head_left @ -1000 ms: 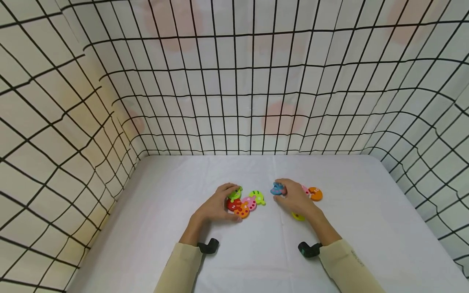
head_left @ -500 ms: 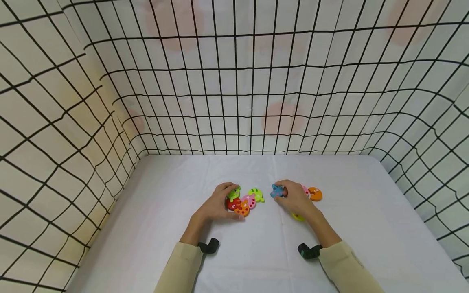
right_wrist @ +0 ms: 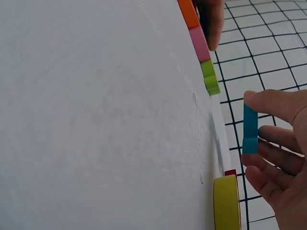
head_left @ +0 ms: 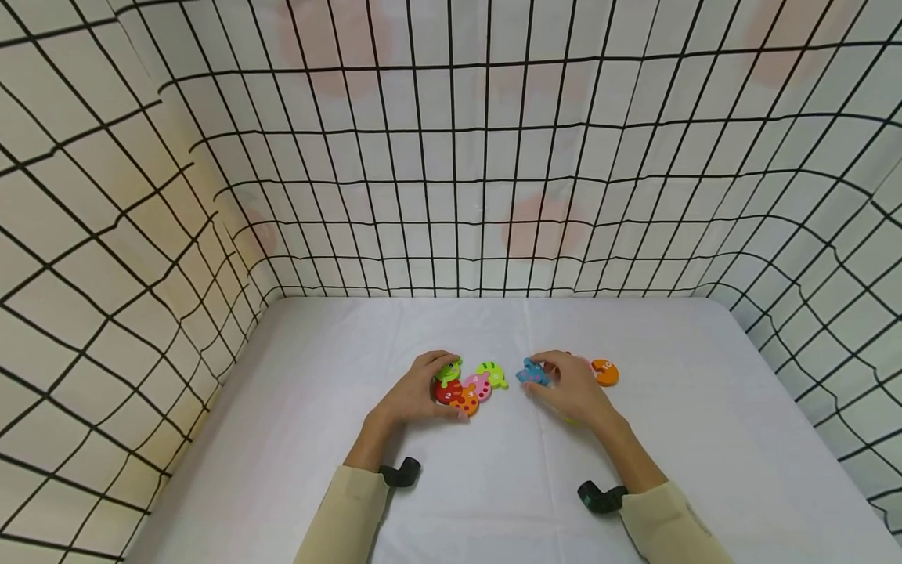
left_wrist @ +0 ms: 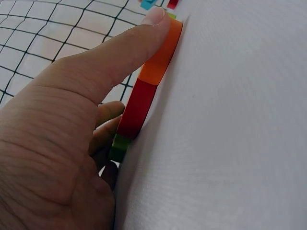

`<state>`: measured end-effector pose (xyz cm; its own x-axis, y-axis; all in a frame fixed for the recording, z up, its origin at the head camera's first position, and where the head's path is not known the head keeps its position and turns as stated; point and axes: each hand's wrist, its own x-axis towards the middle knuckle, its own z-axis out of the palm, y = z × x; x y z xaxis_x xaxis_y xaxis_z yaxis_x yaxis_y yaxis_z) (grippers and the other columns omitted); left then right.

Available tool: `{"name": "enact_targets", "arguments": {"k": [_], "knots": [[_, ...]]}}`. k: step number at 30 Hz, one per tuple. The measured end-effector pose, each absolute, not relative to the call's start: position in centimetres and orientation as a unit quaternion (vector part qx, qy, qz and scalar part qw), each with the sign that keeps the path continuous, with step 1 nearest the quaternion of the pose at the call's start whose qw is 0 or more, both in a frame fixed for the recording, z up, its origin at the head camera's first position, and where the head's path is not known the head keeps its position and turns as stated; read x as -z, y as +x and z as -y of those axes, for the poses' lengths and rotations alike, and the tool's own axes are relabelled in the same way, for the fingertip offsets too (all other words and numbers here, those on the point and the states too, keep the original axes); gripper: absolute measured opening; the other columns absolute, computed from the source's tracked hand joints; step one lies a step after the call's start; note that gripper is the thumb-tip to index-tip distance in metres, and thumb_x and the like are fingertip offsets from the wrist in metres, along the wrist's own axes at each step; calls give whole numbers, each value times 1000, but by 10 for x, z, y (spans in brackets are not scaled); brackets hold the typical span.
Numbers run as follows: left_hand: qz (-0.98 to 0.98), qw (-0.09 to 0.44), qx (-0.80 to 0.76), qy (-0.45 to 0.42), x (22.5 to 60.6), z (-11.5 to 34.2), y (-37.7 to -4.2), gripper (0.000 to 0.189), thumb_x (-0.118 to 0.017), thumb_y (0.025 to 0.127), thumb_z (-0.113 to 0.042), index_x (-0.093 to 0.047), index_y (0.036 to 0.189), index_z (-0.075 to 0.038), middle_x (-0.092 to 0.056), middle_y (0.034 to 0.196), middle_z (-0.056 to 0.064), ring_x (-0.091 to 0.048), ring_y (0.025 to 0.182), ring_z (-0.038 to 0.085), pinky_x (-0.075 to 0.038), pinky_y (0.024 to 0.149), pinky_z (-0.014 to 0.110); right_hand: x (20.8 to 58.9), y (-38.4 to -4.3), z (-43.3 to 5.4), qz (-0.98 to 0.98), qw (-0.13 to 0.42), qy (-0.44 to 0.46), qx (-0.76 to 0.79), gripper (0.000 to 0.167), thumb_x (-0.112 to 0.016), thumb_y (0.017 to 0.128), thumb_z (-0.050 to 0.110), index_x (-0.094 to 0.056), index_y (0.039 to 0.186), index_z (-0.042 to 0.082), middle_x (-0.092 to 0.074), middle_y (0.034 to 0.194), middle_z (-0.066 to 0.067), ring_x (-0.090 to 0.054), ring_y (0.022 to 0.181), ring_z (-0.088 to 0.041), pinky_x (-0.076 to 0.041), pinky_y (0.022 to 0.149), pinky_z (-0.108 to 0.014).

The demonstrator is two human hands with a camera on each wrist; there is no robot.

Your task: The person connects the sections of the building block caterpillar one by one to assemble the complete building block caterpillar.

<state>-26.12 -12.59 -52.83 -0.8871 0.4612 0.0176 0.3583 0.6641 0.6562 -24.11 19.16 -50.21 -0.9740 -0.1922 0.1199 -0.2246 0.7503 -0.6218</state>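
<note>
My left hand point(head_left: 411, 397) holds one end of a row of joined puzzle pieces on the table. Its thumb lies against the orange spotted piece point(head_left: 465, 402); its fingers reach round the green head piece point(head_left: 449, 371) and the red piece point(head_left: 447, 392). A pink piece point(head_left: 480, 385) and a striped green piece point(head_left: 492, 374) continue the row to the right. My right hand point(head_left: 574, 389) pinches a blue puzzle piece point(head_left: 530, 372) between thumb and fingers, apart from the row's green end. In the right wrist view, this blue piece point(right_wrist: 250, 127) is seen edge-on, off the table.
Beyond my right hand lies an orange piece point(head_left: 605, 373), with a pink one partly hidden. A yellow piece point(right_wrist: 225, 203) and a red piece point(right_wrist: 230, 172) lie near that hand. White cloth covers the table point(head_left: 493, 501); black-gridded walls point(head_left: 468, 196) stand around its back and sides.
My right hand has moved slightly left and nearer me, and the blue piece has turned in its fingers. The row at my left hand has shifted slightly.
</note>
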Motion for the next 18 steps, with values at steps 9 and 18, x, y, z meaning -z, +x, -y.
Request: {"name": "enact_targets", "arguments": {"k": [9,18], "knots": [[-909,83,-344,221,528,125,-260,102,-89,69,-59,-45,155,-27,-35,161,2,-34,150,24,-38,120,54,502,-235,-184,927,19,102,-359,44,-85,85,32,-72,123,14,-66,94,-1,-55,86,-17,-50,76,-29],[-911,85,-341,216,527,125,-261,101,-89,69,-60,-45,155,-29,-34,162,2,-34,151,25,-39,119,54,502,-232,-166,923,16,97,-371,46,-87,83,34,-73,121,12,-68,96,-2,-58,86,-17,-52,76,-29]]}}
